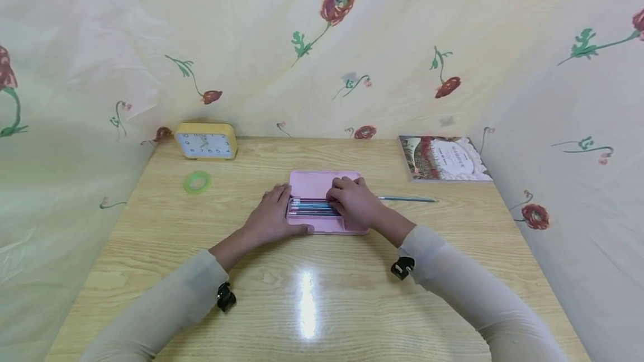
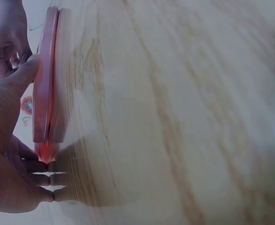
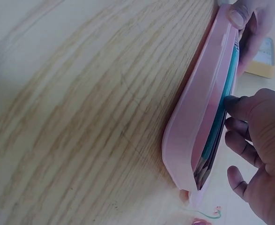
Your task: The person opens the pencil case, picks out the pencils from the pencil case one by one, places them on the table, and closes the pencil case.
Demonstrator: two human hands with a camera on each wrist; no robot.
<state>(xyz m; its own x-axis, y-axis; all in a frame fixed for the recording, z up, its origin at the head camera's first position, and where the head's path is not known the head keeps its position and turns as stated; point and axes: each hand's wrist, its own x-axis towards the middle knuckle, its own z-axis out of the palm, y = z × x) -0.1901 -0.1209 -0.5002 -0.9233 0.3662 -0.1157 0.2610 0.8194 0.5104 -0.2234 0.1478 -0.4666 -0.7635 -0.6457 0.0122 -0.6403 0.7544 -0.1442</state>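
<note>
A pink pencil case (image 1: 329, 227) lies with its lid (image 1: 311, 184) raised at the back. Several pencils (image 1: 314, 206) lie side by side inside, teal and dark ones showing in the right wrist view. My left hand (image 1: 271, 218) steadies the left end, thumb on the front rim and fairly straight fingers beside the case. Over the right part of the pencils is my right hand (image 1: 354, 201); its loosely bent, spread fingertips touch the teal pencil (image 3: 226, 101) and the pencils around it. One more teal pencil (image 1: 410, 199) lies on the table right of the case.
A yellow alarm clock (image 1: 206, 141) stands at the back left, with a green tape roll (image 1: 197, 182) in front of it. A book (image 1: 445, 159) lies at the back right. Flowered cloth (image 1: 261, 43) hangs behind and beside the wooden table (image 1: 352, 300).
</note>
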